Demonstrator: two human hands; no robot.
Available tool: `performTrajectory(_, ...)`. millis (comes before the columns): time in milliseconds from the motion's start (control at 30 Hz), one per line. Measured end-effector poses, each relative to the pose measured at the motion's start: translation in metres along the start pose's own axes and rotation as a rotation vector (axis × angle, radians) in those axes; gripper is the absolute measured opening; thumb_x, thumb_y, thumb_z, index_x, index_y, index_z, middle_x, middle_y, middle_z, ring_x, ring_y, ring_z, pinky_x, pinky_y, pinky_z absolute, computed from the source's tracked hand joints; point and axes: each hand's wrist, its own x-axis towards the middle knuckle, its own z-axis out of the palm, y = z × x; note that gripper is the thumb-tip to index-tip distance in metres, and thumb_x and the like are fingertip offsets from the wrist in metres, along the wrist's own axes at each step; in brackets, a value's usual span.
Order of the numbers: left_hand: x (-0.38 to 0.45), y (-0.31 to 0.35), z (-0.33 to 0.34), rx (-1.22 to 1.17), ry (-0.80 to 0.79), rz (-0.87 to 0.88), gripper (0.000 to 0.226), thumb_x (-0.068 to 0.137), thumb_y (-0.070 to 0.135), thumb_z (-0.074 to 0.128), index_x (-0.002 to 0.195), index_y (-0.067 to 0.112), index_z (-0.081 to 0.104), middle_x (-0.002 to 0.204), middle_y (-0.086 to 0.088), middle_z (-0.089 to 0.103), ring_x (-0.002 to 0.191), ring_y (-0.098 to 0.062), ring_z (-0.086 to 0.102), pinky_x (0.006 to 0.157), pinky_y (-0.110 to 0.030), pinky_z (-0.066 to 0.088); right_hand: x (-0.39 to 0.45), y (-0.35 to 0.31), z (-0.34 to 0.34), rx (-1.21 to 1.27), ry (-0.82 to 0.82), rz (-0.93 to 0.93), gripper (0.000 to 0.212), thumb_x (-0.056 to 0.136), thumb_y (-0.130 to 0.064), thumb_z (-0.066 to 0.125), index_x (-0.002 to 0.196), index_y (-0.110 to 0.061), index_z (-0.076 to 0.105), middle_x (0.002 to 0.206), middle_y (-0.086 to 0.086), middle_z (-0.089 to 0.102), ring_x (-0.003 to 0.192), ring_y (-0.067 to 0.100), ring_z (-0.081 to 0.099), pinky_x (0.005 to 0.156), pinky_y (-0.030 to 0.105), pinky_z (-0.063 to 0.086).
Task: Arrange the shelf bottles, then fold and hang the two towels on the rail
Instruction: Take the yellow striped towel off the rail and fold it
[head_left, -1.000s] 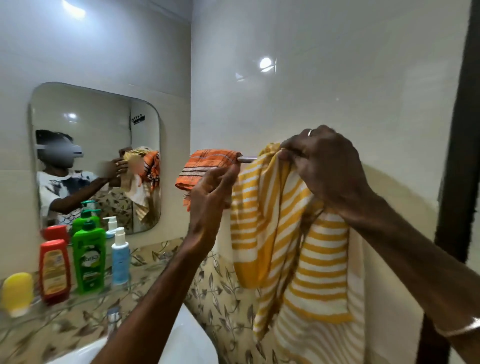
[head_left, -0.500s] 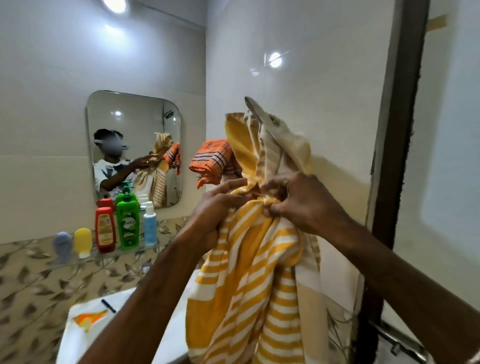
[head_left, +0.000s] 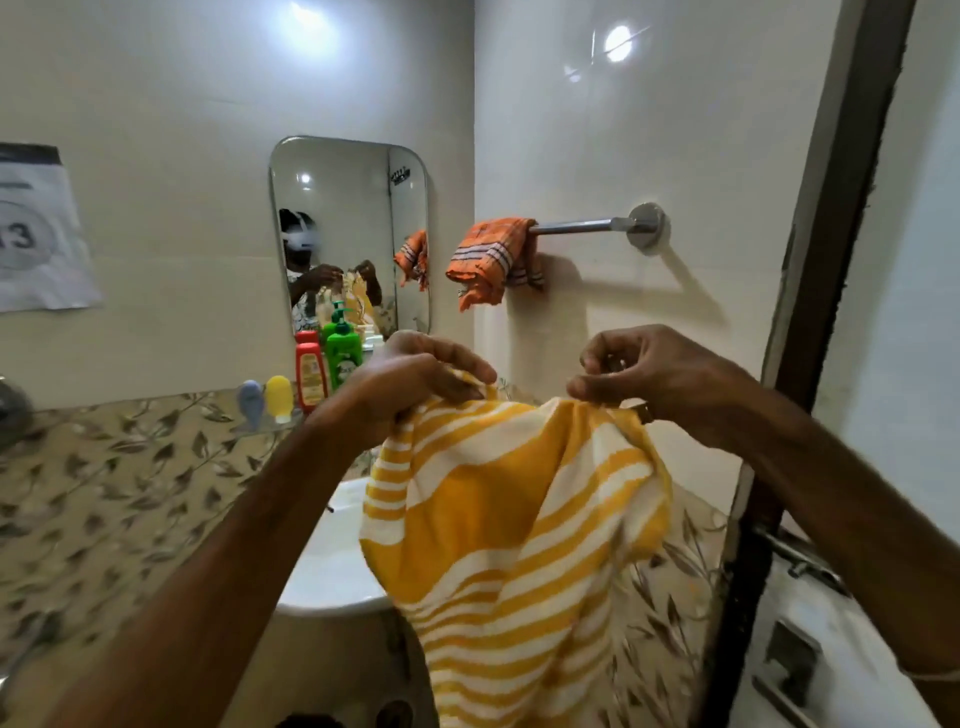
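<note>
You hold the yellow striped towel (head_left: 514, 530) up by its top edge, below the rail (head_left: 582, 226): your left hand (head_left: 415, 384) has its fingers closed on one corner, your right hand (head_left: 660, 379) pinches the other. The orange towel (head_left: 485, 260) hangs bunched at the rail's left end (the rest bare). Bottles (head_left: 340, 353) stand on the shelf (head_left: 244, 427) under the mirror (head_left: 348, 234).

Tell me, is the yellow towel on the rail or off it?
Off. Both hands, left hand and right hand, hold the yellow towel below the rail; only the orange towel hangs there.
</note>
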Motion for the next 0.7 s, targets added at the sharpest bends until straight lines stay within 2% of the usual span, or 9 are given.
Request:
performTrajectory(100, -0.029, -0.014, -0.005, 0.067, -0.053, -0.042, 0.023, 0.078, -0.002, 0.07, 0.09, 0.016, 0.078, 0.101, -0.001, 0.076, 0.094, -0.019, 0.07, 0.081, -0.032, 0.057, -0.012, 0.0, 0.002, 0.167, -0.035, 0.041, 0.026, 0.07, -0.019, 0.081, 0.088, -0.009, 0.064, 0.075, 0.011, 0.066, 0.066, 0.022, 0.067, 0.056, 0.036, 0.058)
performTrajectory(200, -0.056, -0.024, -0.015, 0.137, -0.131, -0.038, 0.025, 0.07, 0.009, 0.077, 0.093, 0.019, 0.077, 0.103, -0.001, 0.074, 0.098, -0.021, 0.069, 0.086, -0.034, 0.058, -0.019, -0.001, 0.007, 0.258, -0.019, 0.052, 0.018, 0.078, -0.011, 0.076, 0.092, -0.01, 0.065, 0.075, 0.009, 0.066, 0.063, 0.022, 0.066, 0.059, 0.039, 0.061)
performTrajectory(367, -0.099, -0.031, -0.027, 0.324, -0.346, -0.112, 0.032, 0.078, 0.005, 0.077, 0.106, 0.021, 0.073, 0.116, -0.002, 0.068, 0.105, -0.017, 0.067, 0.086, -0.031, 0.058, -0.031, -0.003, 0.031, 0.298, 0.0, 0.013, 0.013, 0.09, -0.009, 0.068, 0.102, -0.01, 0.069, 0.078, 0.002, 0.065, 0.065, 0.017, 0.064, 0.055, 0.034, 0.058)
performTrajectory(467, -0.119, -0.035, -0.027, 0.429, -0.464, -0.185, 0.038, 0.08, 0.012, 0.078, 0.113, 0.028, 0.069, 0.122, -0.002, 0.065, 0.105, -0.017, 0.068, 0.084, -0.03, 0.059, -0.037, -0.006, 0.048, 0.307, -0.034, -0.014, 0.015, 0.092, -0.008, 0.065, 0.104, -0.012, 0.072, 0.081, -0.002, 0.063, 0.07, 0.015, 0.059, 0.055, 0.029, 0.056)
performTrajectory(600, -0.139, -0.04, -0.021, 0.543, -0.548, -0.308, 0.045, 0.081, 0.027, 0.078, 0.122, 0.037, 0.063, 0.12, 0.001, 0.065, 0.1, -0.014, 0.069, 0.085, -0.036, 0.06, -0.042, -0.012, 0.072, 0.353, -0.136, -0.054, 0.019, 0.095, -0.005, 0.06, 0.106, -0.015, 0.071, 0.081, -0.002, 0.059, 0.072, 0.01, 0.056, 0.06, 0.025, 0.054)
performTrajectory(700, -0.148, -0.038, -0.012, 0.485, -0.527, -0.376, 0.061, 0.078, 0.039, 0.074, 0.134, 0.034, 0.051, 0.112, -0.007, 0.07, 0.094, -0.026, 0.072, 0.077, -0.041, 0.061, -0.045, -0.018, 0.088, 0.311, -0.255, -0.124, 0.023, 0.097, -0.002, 0.054, 0.111, -0.014, 0.067, 0.083, -0.001, 0.058, 0.071, 0.009, 0.055, 0.063, 0.023, 0.052)
